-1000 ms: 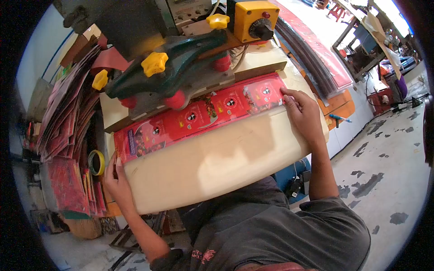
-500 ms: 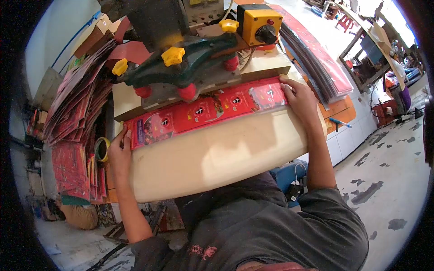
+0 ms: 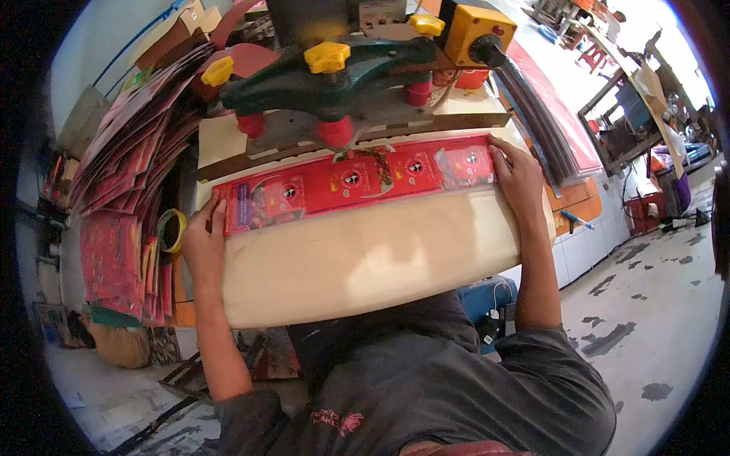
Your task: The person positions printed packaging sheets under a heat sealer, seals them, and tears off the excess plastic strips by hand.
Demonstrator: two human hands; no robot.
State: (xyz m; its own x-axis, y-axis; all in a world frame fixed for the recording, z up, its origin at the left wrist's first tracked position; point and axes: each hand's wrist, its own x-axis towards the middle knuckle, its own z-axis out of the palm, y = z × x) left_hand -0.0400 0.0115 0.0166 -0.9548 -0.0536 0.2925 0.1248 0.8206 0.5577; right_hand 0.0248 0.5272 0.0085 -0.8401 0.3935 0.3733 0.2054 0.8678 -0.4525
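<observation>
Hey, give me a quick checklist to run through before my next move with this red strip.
1. Red strip lying on the cream board: ok.
2. Left hand at the strip's left end: ok.
3. Right hand at its right end: ok.
4. Hands out from under the green press head: ok in this view.
5. Dial setting: cannot tell, too small to read.
6. Blue pen off the board: ok.

Single head-worn view: wide, close, looking forward and down past dark shirt (image 3: 441, 387) at red strip (image 3: 356, 181).
</observation>
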